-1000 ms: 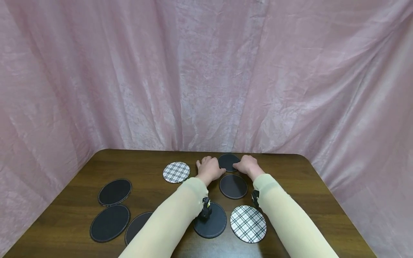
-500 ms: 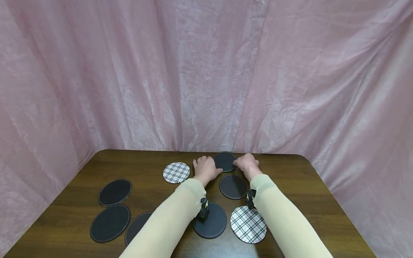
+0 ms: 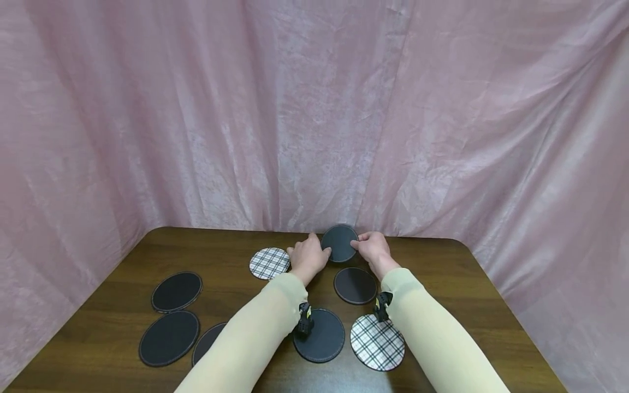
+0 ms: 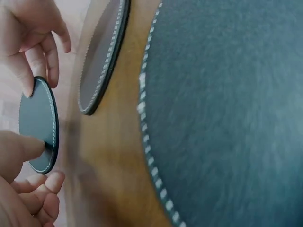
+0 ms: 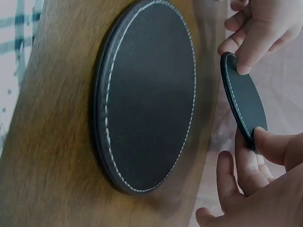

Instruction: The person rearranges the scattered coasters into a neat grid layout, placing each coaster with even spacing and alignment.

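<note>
A small dark round coaster (image 3: 339, 243) with pale stitching is raised on edge above the far middle of the brown table (image 3: 442, 273). My left hand (image 3: 308, 255) pinches its left rim and my right hand (image 3: 372, 249) pinches its right rim. In the left wrist view the coaster (image 4: 38, 125) sits between my left thumb (image 4: 21, 149) and the right hand's fingers (image 4: 35, 42). The right wrist view shows the same coaster (image 5: 244, 104) edge-on, held between both hands' fingertips.
Just in front of the hands a dark coaster (image 3: 355, 285) lies flat, with a plaid one (image 3: 268, 263) to its left. Nearer me lie a dark coaster (image 3: 319, 334) and a plaid one (image 3: 377, 342). Three dark coasters (image 3: 168, 338) lie at the left. A pink curtain (image 3: 314, 109) surrounds the table.
The small dark coaster lay flat on the far table between my hands; both hands have now lifted it and tipped it up on edge, moving slightly away from me.
</note>
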The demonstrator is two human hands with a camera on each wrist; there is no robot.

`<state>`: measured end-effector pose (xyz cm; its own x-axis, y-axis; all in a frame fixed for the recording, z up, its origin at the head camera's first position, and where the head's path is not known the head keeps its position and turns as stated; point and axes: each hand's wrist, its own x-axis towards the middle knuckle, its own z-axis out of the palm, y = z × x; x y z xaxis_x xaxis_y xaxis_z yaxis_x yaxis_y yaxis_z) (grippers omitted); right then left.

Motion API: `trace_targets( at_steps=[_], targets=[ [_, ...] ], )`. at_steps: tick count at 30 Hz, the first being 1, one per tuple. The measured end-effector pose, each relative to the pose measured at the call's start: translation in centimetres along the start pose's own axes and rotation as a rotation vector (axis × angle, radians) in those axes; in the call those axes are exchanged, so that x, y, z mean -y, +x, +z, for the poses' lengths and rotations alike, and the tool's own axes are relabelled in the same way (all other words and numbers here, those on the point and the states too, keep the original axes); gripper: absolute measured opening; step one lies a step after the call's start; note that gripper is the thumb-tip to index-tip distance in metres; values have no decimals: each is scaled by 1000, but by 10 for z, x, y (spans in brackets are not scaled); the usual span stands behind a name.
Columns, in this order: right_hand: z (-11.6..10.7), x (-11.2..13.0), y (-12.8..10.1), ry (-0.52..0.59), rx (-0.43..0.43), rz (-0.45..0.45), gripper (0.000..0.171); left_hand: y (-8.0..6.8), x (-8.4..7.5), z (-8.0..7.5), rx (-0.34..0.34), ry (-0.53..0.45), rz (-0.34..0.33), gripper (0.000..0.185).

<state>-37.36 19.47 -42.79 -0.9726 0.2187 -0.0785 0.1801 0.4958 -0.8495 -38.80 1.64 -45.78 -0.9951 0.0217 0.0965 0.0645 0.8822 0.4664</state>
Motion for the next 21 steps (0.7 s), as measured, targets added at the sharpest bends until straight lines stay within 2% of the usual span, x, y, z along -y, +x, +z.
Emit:
trace_targets(
  at_steps=[3,8,11,17,21],
  targets=[
    [1,1,-3,32,26,14,20,-3,4,-6,-23,-28,26,60],
    [2,2,-7,101,68,12,23,-10,13,-21,-15,-51,60,43],
    [3,4,-13,132,99,9,22,-15,18,-30,-5,-41,76,39],
    [6,6,-26,35,118,-51,20,-27,29,-42,26,-53,93,32],
    [8,7,-35,-51,112,-104,21,-37,36,-48,9,-68,96,29]
  ],
)
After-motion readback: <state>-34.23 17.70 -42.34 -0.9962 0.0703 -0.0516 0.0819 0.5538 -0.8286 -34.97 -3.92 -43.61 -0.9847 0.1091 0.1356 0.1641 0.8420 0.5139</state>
